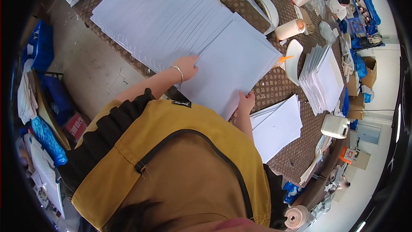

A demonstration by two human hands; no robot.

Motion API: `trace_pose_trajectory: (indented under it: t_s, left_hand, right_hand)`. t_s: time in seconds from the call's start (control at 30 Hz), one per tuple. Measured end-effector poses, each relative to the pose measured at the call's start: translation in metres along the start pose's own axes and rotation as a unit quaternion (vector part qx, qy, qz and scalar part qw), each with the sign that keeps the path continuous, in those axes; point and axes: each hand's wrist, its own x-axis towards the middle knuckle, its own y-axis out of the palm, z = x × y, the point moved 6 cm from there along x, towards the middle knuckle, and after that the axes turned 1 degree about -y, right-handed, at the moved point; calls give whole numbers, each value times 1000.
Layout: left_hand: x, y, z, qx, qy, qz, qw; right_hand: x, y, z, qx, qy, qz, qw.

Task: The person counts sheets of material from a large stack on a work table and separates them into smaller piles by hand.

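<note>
Large white sheets (159, 13) lie fanned out in an overlapping row across the brown patterned table. On their near right end is a stack of white sheets (231, 56). My left hand (188, 68), with a bracelet at the wrist, grips the left edge of this stack. At its near right edge, my right hand (246, 102) has its fingers closed on the sheets. A smaller pile of white sheets (277, 126) lies just right of my right forearm. An orange-tipped object (285, 59) shows beside the stack's right corner.
A tall stack of folded white sheets (322, 77) stands at the right of the table (274, 86). Near it are a curved white piece (294, 62), a cream cylinder (289, 29) and a white jug (335, 126). Another person (336, 5) is at the far right.
</note>
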Motion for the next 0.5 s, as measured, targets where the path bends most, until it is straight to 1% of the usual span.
trace_pose_trajectory:
  t_s: [0.1,0.13,0.17,0.23,0.27,0.37,0.4,0.5]
  left_hand:
    - [-3,4,-2,2,80,-148,986]
    - [-1,8,-1,2,80,-146,986]
    - [2,6,-2,37,100,-176,978]
    - [2,-5,-12,108,139,-238,955]
    - [3,-7,-14,107,138,-239,955]
    - [16,-14,-6,-49,21,-181,982]
    - [20,-14,-4,-49,21,-181,982]
    - [37,-6,15,-164,-8,-147,975]
  right_hand:
    - [4,-2,-1,16,2,0,1000]
    - [4,-2,-2,23,3,0,1000]
    - [4,-2,-4,23,5,0,1000]
    - [2,2,-4,70,15,1,997]
    - [1,4,-4,93,20,2,995]
    - [-2,3,2,77,22,-3,997]
    - [-4,2,4,69,26,-8,997]
    - [-2,1,-1,76,25,2,997]
